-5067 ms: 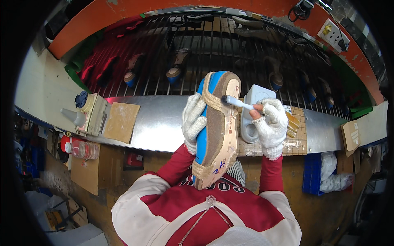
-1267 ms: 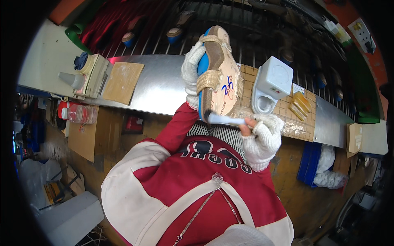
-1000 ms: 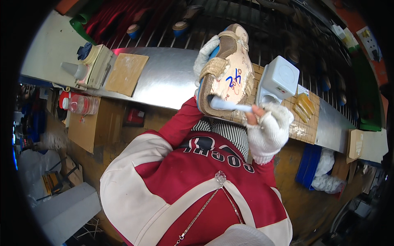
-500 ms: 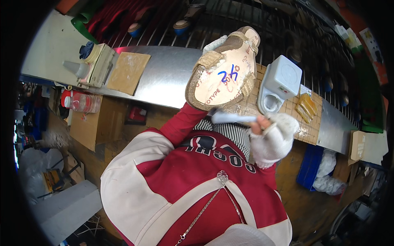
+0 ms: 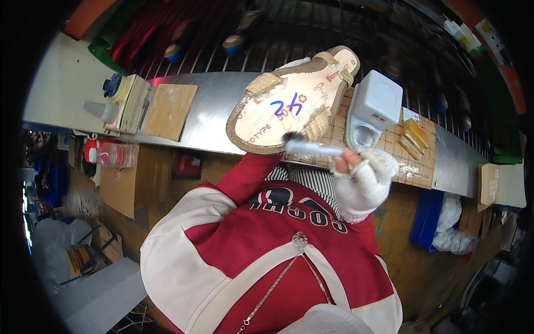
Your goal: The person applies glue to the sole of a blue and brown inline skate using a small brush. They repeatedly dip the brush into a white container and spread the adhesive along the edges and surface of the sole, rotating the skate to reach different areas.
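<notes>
A sandal upper on its last (image 5: pixel 272 125) is held bottom up over the bench, its pale insole marked in blue and its woven straps folded over the edges. My left hand (image 5: pixel 295 62) grips it from behind; only a bit of white glove shows past its far edge, and the fingers are hidden. In my right hand (image 5: pixel 367 181), gloved in white with bare fingertips, is a brush (image 5: pixel 317 149) with a pale handle. Its dark bristles meet the insole's near edge beside a strap; whether they touch it I cannot tell.
A white glue pot (image 5: pixel 381 97) with a small open cup stands on the gridded board (image 5: pixel 392 161), left of a yellow block (image 5: pixel 414 139). A brown board (image 5: pixel 169 111) lies on the metal bench to the left. Behind runs a rack (image 5: pixel 211 67) with more shoes.
The sandal has shifted left and slightly nearer, tilting a little. The brush has moved from below the sandal up to its near edge, and its bristles now show.
</notes>
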Tool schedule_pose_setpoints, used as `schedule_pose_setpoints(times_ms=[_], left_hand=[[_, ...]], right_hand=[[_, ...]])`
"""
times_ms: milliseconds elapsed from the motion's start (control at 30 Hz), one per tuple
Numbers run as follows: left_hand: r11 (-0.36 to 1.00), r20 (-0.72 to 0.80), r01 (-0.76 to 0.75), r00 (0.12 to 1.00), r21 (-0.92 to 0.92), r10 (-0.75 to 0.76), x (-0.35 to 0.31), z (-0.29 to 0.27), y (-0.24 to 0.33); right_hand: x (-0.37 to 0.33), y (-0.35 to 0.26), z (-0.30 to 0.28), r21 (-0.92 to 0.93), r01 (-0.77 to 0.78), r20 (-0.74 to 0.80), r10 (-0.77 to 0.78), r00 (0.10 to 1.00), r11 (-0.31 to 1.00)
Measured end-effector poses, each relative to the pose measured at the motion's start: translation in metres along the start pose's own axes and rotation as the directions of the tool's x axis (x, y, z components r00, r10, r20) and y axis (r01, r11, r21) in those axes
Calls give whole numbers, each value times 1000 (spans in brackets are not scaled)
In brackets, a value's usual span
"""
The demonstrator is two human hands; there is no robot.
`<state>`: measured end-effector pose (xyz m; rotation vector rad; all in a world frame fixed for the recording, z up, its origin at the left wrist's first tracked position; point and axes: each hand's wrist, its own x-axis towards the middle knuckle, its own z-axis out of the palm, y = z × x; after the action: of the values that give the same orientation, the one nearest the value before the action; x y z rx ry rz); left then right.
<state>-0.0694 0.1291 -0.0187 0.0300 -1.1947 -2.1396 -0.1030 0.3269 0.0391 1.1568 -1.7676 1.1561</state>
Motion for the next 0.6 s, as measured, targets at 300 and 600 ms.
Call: schedule_pose_setpoints(times_ms=[300, 600], left_hand=[[958, 15, -1, 1000, 288, -4, -10, -6, -1], [998, 1, 22, 1000, 64, -22, -8, -11, 9]], right_hand=[[-10, 0, -7, 103, -129, 118, 117, 986, 986], [-33, 65, -68, -146, -662, 244, 675, 696, 735]])
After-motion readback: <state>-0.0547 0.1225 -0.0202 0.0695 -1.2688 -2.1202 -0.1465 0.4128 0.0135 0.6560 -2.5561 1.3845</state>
